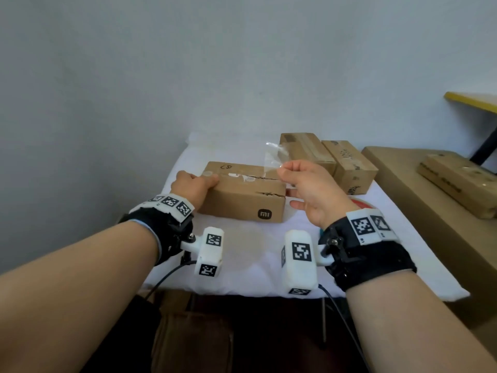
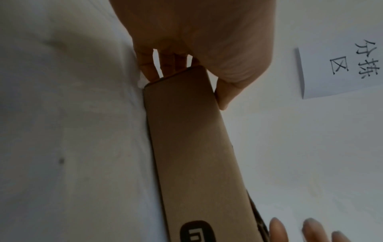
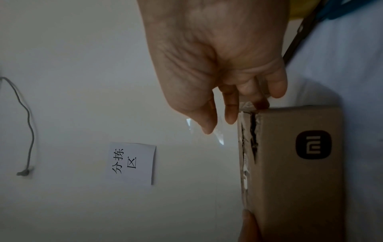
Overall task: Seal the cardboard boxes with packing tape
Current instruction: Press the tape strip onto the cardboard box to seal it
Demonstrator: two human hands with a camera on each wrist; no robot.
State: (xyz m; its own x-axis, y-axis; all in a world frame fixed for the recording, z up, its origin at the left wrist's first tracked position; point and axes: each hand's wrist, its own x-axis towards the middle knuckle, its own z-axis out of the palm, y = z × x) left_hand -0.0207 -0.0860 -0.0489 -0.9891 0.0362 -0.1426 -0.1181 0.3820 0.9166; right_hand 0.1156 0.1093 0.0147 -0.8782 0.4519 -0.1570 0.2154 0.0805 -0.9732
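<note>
A brown cardboard box [image 1: 242,196] with a black logo lies across the white table [image 1: 242,265]. Its top seam is torn and carries old tape scraps. My left hand [image 1: 199,181] grips the box's left end [image 2: 186,147], thumb on top and fingers down the end face. My right hand [image 1: 282,170] pinches a strip of clear tape [image 1: 273,157] between thumb and forefinger, just above the box's right end [image 3: 294,180]. The strip [image 3: 217,135] stands up loose behind the fingers. A red tape roll [image 1: 361,204] lies mostly hidden behind my right wrist.
Two more brown boxes [image 1: 306,150] [image 1: 349,168] stand at the table's back right. A large carton [image 1: 398,189] with a flat box [image 1: 457,181] on it adjoins the right side. A yellow-edged tabletop [image 1: 470,100] juts in beyond. A paper sign [image 3: 132,163] hangs on the wall.
</note>
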